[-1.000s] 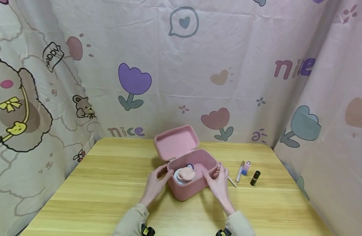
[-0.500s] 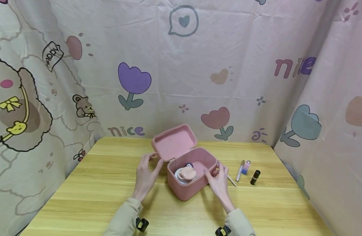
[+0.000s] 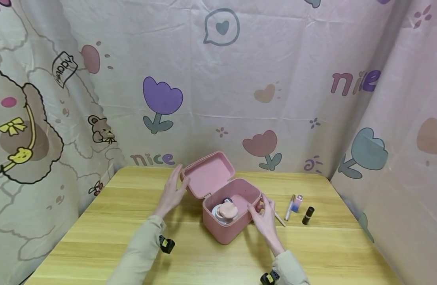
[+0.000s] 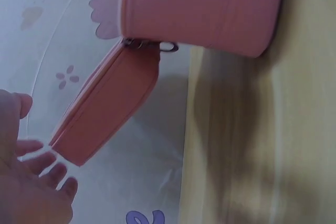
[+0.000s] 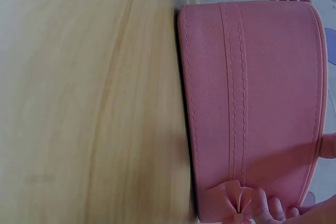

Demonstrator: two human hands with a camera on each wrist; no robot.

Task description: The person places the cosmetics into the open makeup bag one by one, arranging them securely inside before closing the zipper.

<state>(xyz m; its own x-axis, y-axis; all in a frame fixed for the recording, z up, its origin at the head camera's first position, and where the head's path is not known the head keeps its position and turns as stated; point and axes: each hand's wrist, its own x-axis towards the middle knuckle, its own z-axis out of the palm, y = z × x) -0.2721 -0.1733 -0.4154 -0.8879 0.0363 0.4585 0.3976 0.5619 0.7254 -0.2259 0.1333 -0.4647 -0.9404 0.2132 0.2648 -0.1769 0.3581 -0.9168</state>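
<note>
A pink zip-up cosmetic case (image 3: 221, 230) stands on the table with its lid (image 3: 208, 175) tipped back. Inside lie a round pale-pink puff-like piece (image 3: 228, 210), a whitish round item under it, and a small dark item behind. My right hand (image 3: 264, 219) grips the right rim, thumb at the zipped edge and fingers outside beside a pink bow (image 5: 231, 198) in the right wrist view. My left hand (image 3: 171, 194) is spread beside the lid's left edge. In the left wrist view its fingers (image 4: 44, 163) lie close to the lid's corner; contact is unclear.
Right of the case lie a slim clear tube (image 3: 290, 208), a small pink-and-blue bottle (image 3: 297, 203), a black lipstick-like tube (image 3: 308, 215) and a pale stick (image 3: 280, 219). A printed curtain (image 3: 211, 99) hangs behind the wooden table (image 3: 108, 237).
My left hand has let go of the case's left rim and moved left and up beside the lid. The lid leans slightly further left. My right hand keeps its grip.
</note>
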